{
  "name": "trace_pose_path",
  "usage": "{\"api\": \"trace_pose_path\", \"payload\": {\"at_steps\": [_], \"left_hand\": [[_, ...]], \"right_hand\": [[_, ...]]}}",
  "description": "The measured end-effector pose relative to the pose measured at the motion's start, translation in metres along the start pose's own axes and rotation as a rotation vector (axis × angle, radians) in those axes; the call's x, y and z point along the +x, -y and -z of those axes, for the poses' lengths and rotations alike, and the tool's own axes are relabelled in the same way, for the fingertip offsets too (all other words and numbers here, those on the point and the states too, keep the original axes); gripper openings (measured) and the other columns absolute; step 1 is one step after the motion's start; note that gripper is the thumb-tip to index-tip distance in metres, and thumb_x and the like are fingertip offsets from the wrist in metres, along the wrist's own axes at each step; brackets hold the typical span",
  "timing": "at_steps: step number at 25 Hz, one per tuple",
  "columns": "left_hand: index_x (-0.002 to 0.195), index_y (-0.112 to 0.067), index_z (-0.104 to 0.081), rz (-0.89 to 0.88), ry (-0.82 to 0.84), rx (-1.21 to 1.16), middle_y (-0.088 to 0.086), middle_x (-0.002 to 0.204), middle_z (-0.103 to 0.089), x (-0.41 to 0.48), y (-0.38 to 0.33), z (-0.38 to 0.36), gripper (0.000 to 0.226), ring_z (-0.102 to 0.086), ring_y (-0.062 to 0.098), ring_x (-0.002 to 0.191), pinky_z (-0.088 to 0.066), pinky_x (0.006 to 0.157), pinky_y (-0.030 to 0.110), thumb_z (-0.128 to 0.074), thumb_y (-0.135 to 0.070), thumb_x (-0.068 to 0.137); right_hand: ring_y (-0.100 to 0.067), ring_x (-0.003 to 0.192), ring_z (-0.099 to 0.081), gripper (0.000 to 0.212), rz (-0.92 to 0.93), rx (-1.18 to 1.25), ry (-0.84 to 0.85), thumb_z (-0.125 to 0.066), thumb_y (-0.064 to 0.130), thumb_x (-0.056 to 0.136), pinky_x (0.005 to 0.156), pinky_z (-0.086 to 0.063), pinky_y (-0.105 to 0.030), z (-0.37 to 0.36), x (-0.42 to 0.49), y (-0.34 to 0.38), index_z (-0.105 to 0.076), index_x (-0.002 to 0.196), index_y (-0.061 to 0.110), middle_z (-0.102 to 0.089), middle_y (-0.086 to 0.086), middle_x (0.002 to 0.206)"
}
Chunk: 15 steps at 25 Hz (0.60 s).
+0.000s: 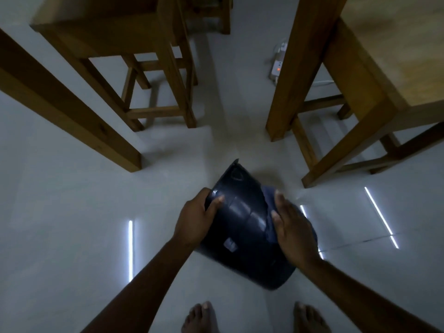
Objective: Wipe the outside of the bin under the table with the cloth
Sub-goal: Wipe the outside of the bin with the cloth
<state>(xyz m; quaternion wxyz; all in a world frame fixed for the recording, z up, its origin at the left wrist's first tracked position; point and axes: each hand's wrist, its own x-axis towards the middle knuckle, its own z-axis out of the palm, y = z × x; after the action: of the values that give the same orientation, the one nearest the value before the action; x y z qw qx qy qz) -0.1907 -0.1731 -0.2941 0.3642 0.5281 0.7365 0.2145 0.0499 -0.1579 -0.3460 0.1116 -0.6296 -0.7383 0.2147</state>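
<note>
Pale floor: one dark bin, left hand gripping it, right hand flat on one cloth.

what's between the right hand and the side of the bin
In the head view, a dark blue cloth lies between the right hand and the black bin, pressed flat against its side.
</note>
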Motion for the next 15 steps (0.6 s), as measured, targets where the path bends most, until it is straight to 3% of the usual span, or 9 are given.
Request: {"api": "trace_pose_path", "payload": {"at_steps": [3, 5, 8, 10, 13, 15], "left_hand": [[0.089, -0.027, -0.052, -0.027, -0.035, 0.081, -0.005, 0.079, -0.064, 0.018, -0.013, -0.001, 0.023, -0.062, 0.014, 0.07, -0.044, 0.059, 0.026, -0.047, -0.047, 0.097], [0.092, -0.023, -0.053, -0.043, -0.026, 0.07, -0.002, 0.084, -0.067, 0.017, -0.012, -0.002, 0.024, -0.064, 0.016, 0.074, -0.051, 0.065, 0.03, -0.046, -0.046, 0.098], [0.095, -0.021, -0.054, -0.03, -0.016, 0.062, 0.0, 0.088, -0.068, 0.017, -0.01, -0.001, 0.026, -0.065, 0.019, 0.078, -0.055, 0.073, 0.036, -0.046, -0.045, 0.098], [0.094, -0.023, -0.053, -0.005, -0.016, 0.067, -0.001, 0.086, -0.066, 0.017, -0.013, -0.001, 0.024, -0.065, 0.02, 0.078, -0.055, 0.072, 0.037, -0.046, -0.046, 0.098], [0.09, -0.024, -0.05, -0.016, -0.024, 0.109, -0.001, 0.08, -0.063, 0.019, -0.013, -0.003, 0.024, -0.064, 0.022, 0.075, -0.051, 0.067, 0.034, -0.046, -0.047, 0.097], [0.089, -0.025, -0.051, -0.009, -0.033, 0.073, -0.001, 0.079, -0.064, 0.023, -0.015, -0.002, 0.025, -0.063, 0.021, 0.073, -0.049, 0.064, 0.032, -0.047, -0.048, 0.097]], "right_hand": [[-0.03, 0.145, -0.024, 0.056, 0.245, -0.112, 0.097, -0.008, 0.046, 0.101, 0.112, -0.025, -0.047, -0.02, -0.045, 0.021, -0.017, 0.153, 0.026, -0.025, -0.005, 0.159], [-0.029, 0.147, -0.019, 0.055, 0.376, -0.182, 0.124, -0.013, 0.045, 0.101, 0.114, -0.022, -0.047, -0.022, -0.027, 0.031, -0.015, 0.153, 0.029, -0.019, -0.003, 0.161], [-0.027, 0.144, -0.03, 0.065, 0.16, -0.039, 0.126, -0.004, 0.055, 0.098, 0.112, -0.034, -0.05, -0.009, 0.013, 0.011, -0.021, 0.153, 0.025, -0.024, -0.004, 0.159], [-0.03, 0.143, -0.03, 0.065, 0.07, -0.028, 0.084, -0.002, 0.053, 0.098, 0.111, -0.034, -0.051, -0.014, -0.014, 0.006, -0.02, 0.153, 0.024, -0.024, -0.004, 0.159], [-0.033, 0.147, -0.017, 0.058, 0.361, -0.154, 0.11, -0.022, 0.042, 0.099, 0.112, -0.023, -0.053, -0.027, -0.058, 0.034, -0.008, 0.154, 0.029, -0.017, -0.003, 0.162], [-0.03, 0.148, -0.015, 0.06, 0.463, -0.191, 0.101, -0.023, 0.043, 0.098, 0.115, -0.021, -0.05, -0.025, -0.029, 0.04, -0.005, 0.154, 0.03, -0.014, -0.002, 0.163]]}}
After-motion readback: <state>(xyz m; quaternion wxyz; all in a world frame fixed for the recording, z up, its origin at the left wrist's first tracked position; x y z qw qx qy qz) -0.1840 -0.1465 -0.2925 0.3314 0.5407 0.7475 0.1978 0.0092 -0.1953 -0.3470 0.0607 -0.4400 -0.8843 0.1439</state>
